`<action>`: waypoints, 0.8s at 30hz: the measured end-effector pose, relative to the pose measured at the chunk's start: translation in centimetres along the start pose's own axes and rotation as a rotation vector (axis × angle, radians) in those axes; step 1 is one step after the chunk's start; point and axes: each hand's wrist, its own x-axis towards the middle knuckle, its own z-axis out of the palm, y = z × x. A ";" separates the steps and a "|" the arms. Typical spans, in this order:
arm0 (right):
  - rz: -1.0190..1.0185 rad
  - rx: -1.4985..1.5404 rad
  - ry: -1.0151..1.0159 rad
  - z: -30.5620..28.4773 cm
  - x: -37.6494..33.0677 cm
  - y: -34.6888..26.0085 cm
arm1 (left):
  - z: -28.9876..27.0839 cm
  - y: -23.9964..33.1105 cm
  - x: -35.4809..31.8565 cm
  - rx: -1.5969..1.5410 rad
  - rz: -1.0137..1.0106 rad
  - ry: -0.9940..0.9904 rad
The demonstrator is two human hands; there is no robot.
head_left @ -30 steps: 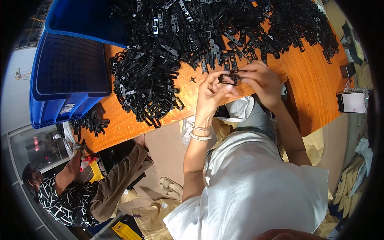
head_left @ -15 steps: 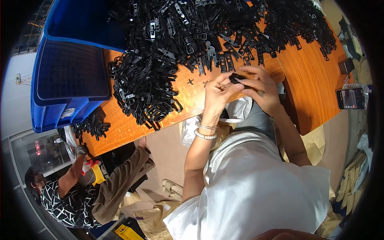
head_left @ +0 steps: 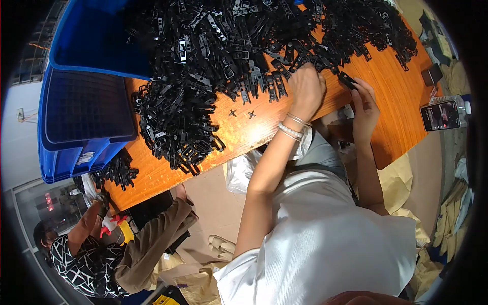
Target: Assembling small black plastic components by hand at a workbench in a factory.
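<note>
At the near edge of the heap of black plastic clip parts, my left hand is lowered with its fingers curled in. Its fingertips are mostly hidden behind the back of the hand, so what they grip does not show. My right hand, farther right over the table's front edge, pinches one long black plastic clip part between thumb and fingers. Two small dark cross-shaped pieces lie on the wood to the left of my left hand.
Blue plastic crates stand at the table's left. A phone and a small black box are on the right. A co-worker sits at lower left beside the wooden table. Brown paper bags lie on the floor.
My hands, together around a black part before, have separated. The left has moved up and right to the heap; the right has shifted right with a black part. The view has shifted slightly.
</note>
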 end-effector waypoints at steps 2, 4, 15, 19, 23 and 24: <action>-0.002 0.000 -0.003 0.0 0.2 0.2 | -0.1 -0.5 0.0 -0.306 -0.124 0.079; 0.421 0.288 0.005 -0.1 0.3 0.4 | -0.7 -0.7 -0.9 -0.451 -0.186 0.049; 0.588 0.419 -0.166 1.0 0.9 -1.6 | -2.2 -1.5 -3.6 -1.120 -0.312 -0.208; 0.536 0.297 -0.172 1.6 0.8 -3.3 | -2.4 -1.4 -3.7 -0.920 -0.148 -0.113; 0.428 0.219 -0.248 1.8 0.6 -2.8 | -3.7 -0.8 -3.2 -1.180 -0.378 -0.250; 0.414 0.212 -0.254 2.0 0.3 -2.9 | -3.8 -0.9 -3.0 -1.138 -0.442 -0.321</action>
